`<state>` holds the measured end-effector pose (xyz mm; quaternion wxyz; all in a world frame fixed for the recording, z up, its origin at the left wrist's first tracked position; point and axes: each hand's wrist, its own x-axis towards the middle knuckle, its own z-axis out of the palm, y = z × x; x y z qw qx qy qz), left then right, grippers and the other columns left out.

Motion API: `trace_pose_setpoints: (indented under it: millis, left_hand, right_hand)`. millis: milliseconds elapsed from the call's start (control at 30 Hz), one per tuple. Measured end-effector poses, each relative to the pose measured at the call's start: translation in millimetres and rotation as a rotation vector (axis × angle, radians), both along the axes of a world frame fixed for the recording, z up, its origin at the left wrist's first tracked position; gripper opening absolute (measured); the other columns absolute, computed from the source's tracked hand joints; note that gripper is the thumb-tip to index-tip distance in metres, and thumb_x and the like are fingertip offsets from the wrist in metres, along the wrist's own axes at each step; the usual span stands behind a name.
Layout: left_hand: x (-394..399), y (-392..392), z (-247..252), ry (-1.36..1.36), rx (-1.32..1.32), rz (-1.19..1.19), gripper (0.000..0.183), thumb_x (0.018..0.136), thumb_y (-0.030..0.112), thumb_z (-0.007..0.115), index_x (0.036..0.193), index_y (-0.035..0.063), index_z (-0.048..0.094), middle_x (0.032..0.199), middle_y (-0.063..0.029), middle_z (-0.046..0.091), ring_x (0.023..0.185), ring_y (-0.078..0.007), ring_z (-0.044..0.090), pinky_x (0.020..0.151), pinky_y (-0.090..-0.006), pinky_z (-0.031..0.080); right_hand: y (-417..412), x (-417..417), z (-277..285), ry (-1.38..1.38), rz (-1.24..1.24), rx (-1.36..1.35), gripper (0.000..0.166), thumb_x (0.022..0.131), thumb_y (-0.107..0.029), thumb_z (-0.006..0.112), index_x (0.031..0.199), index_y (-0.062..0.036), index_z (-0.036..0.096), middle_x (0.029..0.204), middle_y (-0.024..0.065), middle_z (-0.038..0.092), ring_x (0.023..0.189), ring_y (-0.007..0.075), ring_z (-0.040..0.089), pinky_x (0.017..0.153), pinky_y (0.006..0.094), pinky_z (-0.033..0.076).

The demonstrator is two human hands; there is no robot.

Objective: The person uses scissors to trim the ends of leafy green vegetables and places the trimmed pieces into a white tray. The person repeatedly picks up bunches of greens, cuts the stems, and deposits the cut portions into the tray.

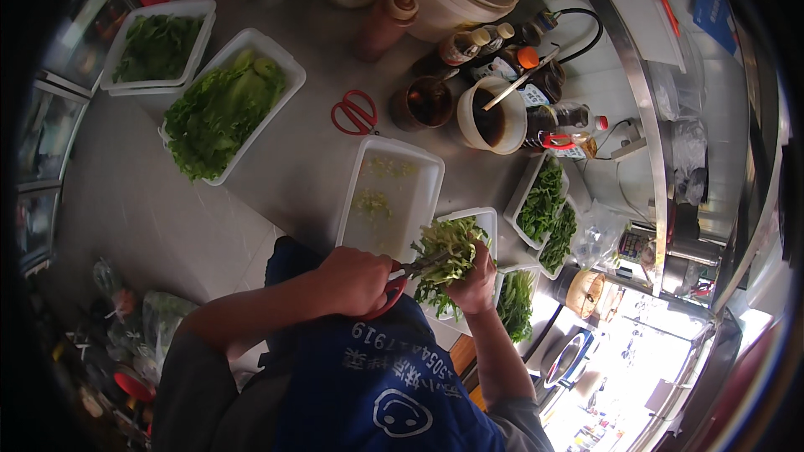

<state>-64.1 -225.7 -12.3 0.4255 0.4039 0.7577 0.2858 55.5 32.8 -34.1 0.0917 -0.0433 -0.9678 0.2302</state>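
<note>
My left hand (358,279) grips a pair of red-handled scissors (392,302). Their metal blades reach into a bunch of frilly pale-green leaves (449,242). The bunch is in my right hand (474,282), fingers wrapped around its right side. Beneath it stands a white plastic tub (483,216) with more leafy greens, partly hidden by my hand and the bunch. Just beyond my left hand is a larger white plastic tray (402,235), holding small pale-green and yellowish scraps.
A second pair of red-handled scissors (355,114) lies on the steel counter (295,138). Lettuce fills a white tray (295,69) at left. A tub of dark sauce (487,125), several bottles and a large bucket (452,9) stand behind. Trays of greens (541,201) sit at right.
</note>
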Motion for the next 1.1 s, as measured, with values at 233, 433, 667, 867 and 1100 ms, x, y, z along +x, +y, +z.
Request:
trace_pose_setpoints:
  millis: [233,433,667,867,1100]
  left_hand:
    - [-6.7,2.1,-4.0,-0.019,0.012,-0.066,0.038,0.094,0.035,0.059,0.113,0.0013,0.064,0.086,-0.0193,0.073,0.082,-0.0398,0.071,0.076,-0.0493,0.055]
    - [-11.0,7.1,-9.9,-0.02,-0.017,-0.09,0.038,0.092,0.031,0.062,0.115,0.0011,0.062,0.089,-0.0196,0.073,0.083,-0.0391,0.071,0.075,-0.0484,0.056]
    - [-9.6,5.2,-17.2,0.017,0.019,-0.036,0.032,0.093,0.025,0.061,0.114,0.0012,0.062,0.088,-0.0199,0.073,0.082,-0.039,0.071,0.072,-0.0488,0.055]
    - [-4.5,5.1,-28.3,0.052,0.077,0.009,0.03,0.095,0.025,0.059,0.112,0.0014,0.062,0.085,-0.0198,0.072,0.079,-0.0399,0.07,0.071,-0.0497,0.055]
    - [6.2,3.5,-30.2,-0.015,0.07,0.038,0.03,0.094,0.026,0.06,0.112,0.0026,0.063,0.085,-0.021,0.072,0.078,-0.0418,0.069,0.071,-0.0508,0.055]
  right_hand:
    - [-1.4,0.9,-9.5,-0.009,-0.017,0.011,0.068,0.06,-0.005,0.079,0.122,0.0024,0.052,0.103,0.0204,0.067,0.09,0.0438,0.067,0.08,0.0477,0.055]
    - [-4.8,-3.1,-9.3,-0.066,-0.035,0.01,0.064,0.064,-0.002,0.076,0.122,0.0014,0.05,0.1,0.0215,0.067,0.09,0.0446,0.067,0.078,0.049,0.055]
    - [-16.3,-11.4,-1.9,-0.092,-0.028,-0.013,0.06,0.07,-0.006,0.08,0.12,-0.0006,0.048,0.098,0.0206,0.068,0.088,0.045,0.067,0.076,0.05,0.055]
    - [-16.7,-10.5,-5.9,-0.108,-0.004,-0.006,0.06,0.071,-0.008,0.082,0.12,-0.0011,0.047,0.099,0.0211,0.069,0.088,0.0449,0.068,0.076,0.0498,0.055]
    - [-13.2,-4.4,-5.3,-0.182,0.026,0.01,0.078,0.073,-0.015,0.087,0.129,0.0033,0.037,0.112,0.0208,0.071,0.097,0.0415,0.072,0.08,0.0453,0.059]
